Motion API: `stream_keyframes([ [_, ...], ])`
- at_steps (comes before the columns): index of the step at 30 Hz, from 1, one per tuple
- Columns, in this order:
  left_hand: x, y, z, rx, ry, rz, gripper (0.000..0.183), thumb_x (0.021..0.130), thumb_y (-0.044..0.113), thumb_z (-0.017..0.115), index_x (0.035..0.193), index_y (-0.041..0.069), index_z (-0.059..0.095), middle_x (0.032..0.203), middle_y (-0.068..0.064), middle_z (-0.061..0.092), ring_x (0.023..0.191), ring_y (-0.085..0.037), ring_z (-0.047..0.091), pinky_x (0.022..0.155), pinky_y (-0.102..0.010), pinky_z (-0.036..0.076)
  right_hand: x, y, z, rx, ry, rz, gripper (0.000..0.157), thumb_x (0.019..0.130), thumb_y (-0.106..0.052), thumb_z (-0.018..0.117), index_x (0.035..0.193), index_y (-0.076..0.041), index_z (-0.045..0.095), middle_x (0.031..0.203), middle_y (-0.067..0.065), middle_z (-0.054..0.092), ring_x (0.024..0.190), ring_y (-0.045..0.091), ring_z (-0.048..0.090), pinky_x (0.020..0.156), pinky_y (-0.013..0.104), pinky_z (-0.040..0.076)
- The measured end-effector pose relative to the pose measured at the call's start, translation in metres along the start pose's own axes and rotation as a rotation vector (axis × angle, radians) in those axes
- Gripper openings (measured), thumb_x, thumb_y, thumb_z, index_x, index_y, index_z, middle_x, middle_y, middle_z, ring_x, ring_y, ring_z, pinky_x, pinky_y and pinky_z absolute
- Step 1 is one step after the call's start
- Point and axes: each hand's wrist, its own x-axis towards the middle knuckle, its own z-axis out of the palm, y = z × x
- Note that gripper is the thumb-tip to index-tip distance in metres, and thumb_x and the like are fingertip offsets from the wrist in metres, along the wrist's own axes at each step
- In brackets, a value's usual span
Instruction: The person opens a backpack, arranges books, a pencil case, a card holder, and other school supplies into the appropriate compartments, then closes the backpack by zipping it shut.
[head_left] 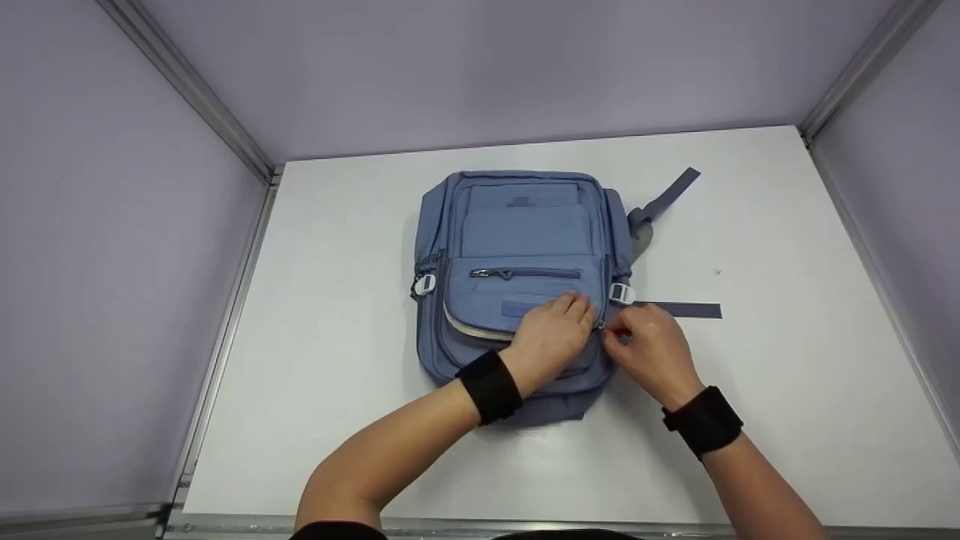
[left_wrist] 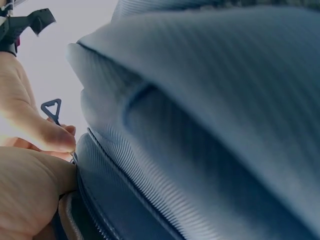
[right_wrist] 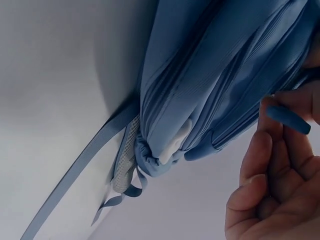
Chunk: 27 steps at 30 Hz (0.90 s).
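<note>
A blue backpack lies front side up on the white table. Its lower front pocket gapes along the bottom edge, where a pale lining strip shows. My left hand rests on that pocket near its right side, fingers extended over the fabric. At the pocket's right edge, my right hand pinches a zipper pull between thumb and fingers. In the left wrist view, the triangular end of the pull sticks out past the right thumb.
White buckles sit on both sides of the bag. A loose strap and a shoulder strap end stretch out to the right over the table. Pale panels wall in the back and sides.
</note>
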Motion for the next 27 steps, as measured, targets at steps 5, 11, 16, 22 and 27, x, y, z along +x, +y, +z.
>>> stream_keyframes([
  [5, -0.004, -0.005, -0.001, -0.010, 0.017, 0.007, 0.042, 0.105, 0.014, 0.057, 0.146, 0.010, 0.057, 0.148, -0.008, 0.055, 0.135, -0.024, 0.052, 0.105, -0.033, 0.047, -0.001, -0.002, 0.001, 0.015, 0.010, 0.014, 0.008, 0.080, -0.002, 0.080, 0.084, -0.007, 0.075, 0.078, 0.005, 0.070, 0.074, 0.024, 0.059, 0.069, 0.040, 0.047],
  [11, -0.025, -0.017, -0.002, -0.040, 0.093, 0.028, 0.037, 0.107, 0.016, 0.054, 0.143, 0.009, 0.060, 0.145, -0.008, 0.058, 0.133, -0.023, 0.055, 0.105, -0.033, 0.047, -0.002, -0.001, -0.001, 0.035, 0.013, 0.035, 0.006, 0.081, -0.005, 0.079, 0.084, -0.008, 0.075, 0.079, 0.002, 0.069, 0.076, 0.021, 0.059, 0.069, 0.038, 0.047],
  [16, -0.048, -0.031, -0.002, -0.059, 0.107, 0.030, 0.039, 0.107, 0.015, 0.056, 0.145, 0.008, 0.058, 0.145, -0.010, 0.058, 0.134, -0.024, 0.055, 0.105, -0.036, 0.047, -0.003, -0.002, -0.005, 0.042, 0.019, 0.034, 0.005, 0.084, -0.007, 0.079, 0.086, -0.010, 0.076, 0.080, 0.000, 0.070, 0.076, 0.019, 0.059, 0.068, 0.037, 0.046],
  [22, -0.063, -0.044, 0.005, -0.066, 0.143, 0.006, 0.040, 0.103, 0.008, 0.059, 0.143, 0.008, 0.060, 0.144, -0.011, 0.059, 0.132, -0.026, 0.056, 0.105, -0.037, 0.048, -0.004, -0.003, -0.005, 0.047, 0.026, 0.044, 0.004, 0.084, -0.008, 0.079, 0.086, -0.010, 0.076, 0.080, 0.000, 0.070, 0.075, 0.019, 0.058, 0.067, 0.036, 0.045],
  [27, -0.066, -0.046, 0.011, -0.059, 0.179, 0.020, 0.039, 0.102, 0.007, 0.059, 0.142, 0.008, 0.061, 0.142, -0.011, 0.061, 0.130, -0.026, 0.058, 0.105, -0.036, 0.048, -0.005, -0.008, -0.003, 0.052, 0.012, 0.062, 0.005, 0.083, -0.007, 0.078, 0.086, -0.010, 0.075, 0.079, -0.001, 0.070, 0.075, 0.018, 0.057, 0.067, 0.036, 0.045],
])
